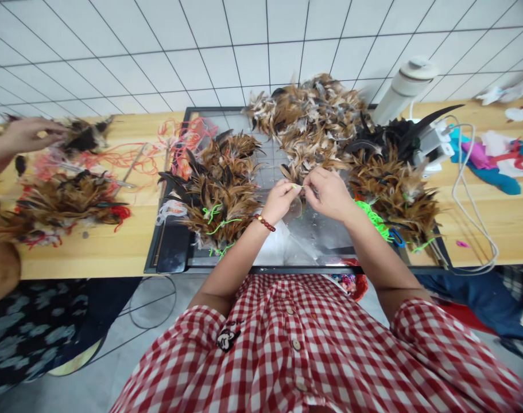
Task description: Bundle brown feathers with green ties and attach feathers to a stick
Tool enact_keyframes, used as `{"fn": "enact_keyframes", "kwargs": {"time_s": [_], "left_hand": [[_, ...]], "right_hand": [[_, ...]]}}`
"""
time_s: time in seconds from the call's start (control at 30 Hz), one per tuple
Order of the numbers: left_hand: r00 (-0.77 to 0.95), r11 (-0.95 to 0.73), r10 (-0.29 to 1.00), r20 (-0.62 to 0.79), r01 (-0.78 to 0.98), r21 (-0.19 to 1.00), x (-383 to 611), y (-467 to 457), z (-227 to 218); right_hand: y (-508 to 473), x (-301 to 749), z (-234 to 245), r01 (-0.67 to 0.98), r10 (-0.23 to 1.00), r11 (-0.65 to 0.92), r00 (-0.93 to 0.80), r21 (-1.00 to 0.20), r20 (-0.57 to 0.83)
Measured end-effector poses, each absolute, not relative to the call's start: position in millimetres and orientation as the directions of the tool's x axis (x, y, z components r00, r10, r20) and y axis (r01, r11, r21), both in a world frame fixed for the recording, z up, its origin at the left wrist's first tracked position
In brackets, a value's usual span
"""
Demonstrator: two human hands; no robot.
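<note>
My left hand and my right hand meet over the middle of a dark-framed tray. Between them runs a short piece of bright green string, pinched by the fingers of both. A small bunch of brown feathers shows just behind the fingertips; whether the string goes around it I cannot tell. To the left of my hands is a pile of brown and black feather bunches, some with green string ends. A loose heap of feathers lies behind my hands.
More feather bunches and a coil of green string sit right, near blue-handled scissors. A white bottle, a power strip and a phone stand or lie around. At left, a co-worker's hand reaches over feathers.
</note>
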State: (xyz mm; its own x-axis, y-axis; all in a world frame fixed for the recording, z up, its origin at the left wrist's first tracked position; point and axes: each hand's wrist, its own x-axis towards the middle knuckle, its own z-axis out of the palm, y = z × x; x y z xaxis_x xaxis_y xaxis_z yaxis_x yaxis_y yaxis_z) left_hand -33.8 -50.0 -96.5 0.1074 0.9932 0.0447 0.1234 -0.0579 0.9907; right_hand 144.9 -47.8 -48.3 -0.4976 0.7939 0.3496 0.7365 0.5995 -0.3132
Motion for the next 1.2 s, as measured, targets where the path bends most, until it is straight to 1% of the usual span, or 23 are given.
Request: {"fn": "enact_keyframes", "kwargs": {"time_s": [0.1,0.23,0.33,0.4,0.47,0.5,0.53,0.57,0.6,0.63,0.67,0.73,0.8,0.9,0.97,1.03,1.07,1.2], "left_hand": [[0.103,0.019,0.995,-0.017,-0.018,1.0,-35,-49,-97],[0.149,0.127,0.984,-0.095,-0.224,0.966,-37,-48,-98],[0.193,0.227,0.966,-0.173,-0.307,0.924,-37,-48,-98],[0.201,0.242,0.962,-0.185,-0.312,0.919,-37,-48,-97],[0.137,0.147,0.983,-0.118,-0.224,0.964,-37,-50,-95],[0.081,0.056,0.996,-0.046,-0.118,0.991,-37,-51,-93],[0.017,-0.051,0.999,0.051,0.025,0.998,-37,-53,-91],[-0.036,-0.154,0.986,0.163,0.187,0.97,-37,-56,-89],[-0.064,-0.236,0.96,0.272,0.334,0.913,-36,-58,-87],[-0.07,-0.294,0.93,0.359,0.441,0.848,-35,-60,-86],[-0.067,-0.336,0.905,0.421,0.496,0.801,-34,-62,-86],[-0.067,-0.391,0.877,0.477,0.479,0.786,-31,-64,-88],[-0.089,-0.417,0.869,0.487,0.397,0.818,-29,-64,-92],[-0.118,-0.41,0.875,0.47,0.339,0.847,-27,-64,-96],[-0.126,-0.383,0.886,0.447,0.346,0.857,-27,-65,-96],[-0.135,-0.36,0.894,0.427,0.35,0.865,-27,-66,-96],[-0.136,-0.356,0.897,0.421,0.344,0.869,-27,-66,-96],[-0.129,-0.352,0.905,0.406,0.309,0.884,-25,-65,-99]], "right_hand": [[-49,149,-51,0.694,0.771,0.63,-0.504,-0.35,0.389],[-50,155,-57,0.549,0.739,0.674,-0.516,-0.495,0.434],[-50,155,-62,0.507,0.745,0.667,-0.448,-0.546,0.495],[-51,153,-65,0.49,0.742,0.669,-0.397,-0.559,0.54],[-53,150,-66,0.477,0.742,0.667,-0.36,-0.572,0.565],[-55,148,-66,0.484,0.752,0.654,-0.339,-0.581,0.565],[-57,146,-66,0.497,0.769,0.632,-0.312,-0.594,0.557],[-60,143,-66,0.512,0.793,0.6,-0.278,-0.615,0.542],[-62,139,-65,0.521,0.82,0.56,-0.237,-0.644,0.521],[-65,136,-63,0.518,0.848,0.514,-0.19,-0.683,0.495],[-67,132,-62,0.499,0.874,0.468,-0.142,-0.729,0.465],[-71,126,-60,0.431,0.912,0.393,-0.07,-0.813,0.403],[-72,122,-59,0.365,0.929,0.363,-0.066,-0.857,0.365],[-70,120,-62,0.266,0.95,0.312,-0.087,-0.912,0.3],[-69,119,-67,0.154,0.97,0.24,-0.067,-0.959,0.232],[-68,118,-70,0.072,0.981,0.189,-0.059,-0.979,0.185],[-68,118,-71,0.064,0.982,0.181,-0.065,-0.981,0.177],[-69,117,-73,0.122,0.981,0.192,-0.062,-0.974,0.185]]}}
